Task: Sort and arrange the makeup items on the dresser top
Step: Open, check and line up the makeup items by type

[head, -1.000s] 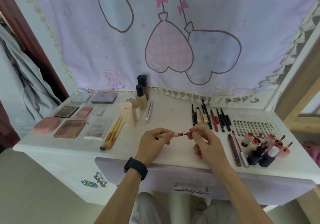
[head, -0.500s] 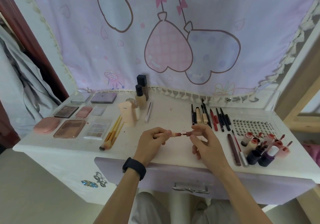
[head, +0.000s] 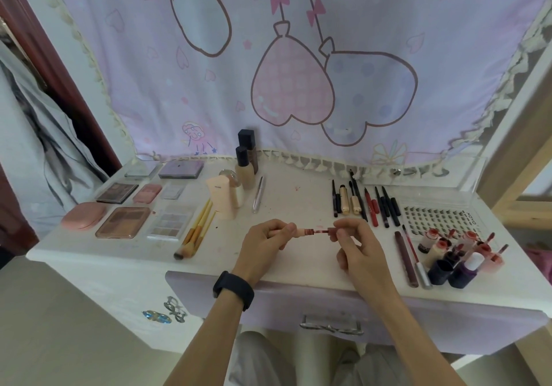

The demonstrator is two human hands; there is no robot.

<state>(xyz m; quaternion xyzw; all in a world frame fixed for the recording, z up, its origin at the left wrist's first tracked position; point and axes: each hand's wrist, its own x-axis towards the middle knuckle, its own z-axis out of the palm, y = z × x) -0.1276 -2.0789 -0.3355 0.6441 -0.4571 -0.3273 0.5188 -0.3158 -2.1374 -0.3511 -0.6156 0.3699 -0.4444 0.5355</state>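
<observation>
A small lip gloss tube point(head: 303, 231) is held level above the middle of the white dresser top point(head: 286, 203). My left hand point(head: 263, 243) grips its pale body. My right hand point(head: 355, 246) pinches its dark red cap point(head: 332, 231), which sits slightly out from the tube on a thin wand. Palettes point(head: 123, 222) lie in rows at the left. Brushes point(head: 195, 230) lie beside them. Pencils and liners point(head: 364, 203) lie in a row at the back right. Lip gloss tubes point(head: 454, 251) cluster at the right edge.
Foundation bottles point(head: 245, 161) and a pink tube point(head: 222, 196) stand at the back centre, a silver pen point(head: 258, 194) beside them. A lash tray point(head: 439, 218) lies at the right. A purple drawer point(head: 328, 308) sits below the hands. A curtain hangs behind.
The cap has drawn a little to the right, away from the tube, leaving a longer gap of wand between my two hands.
</observation>
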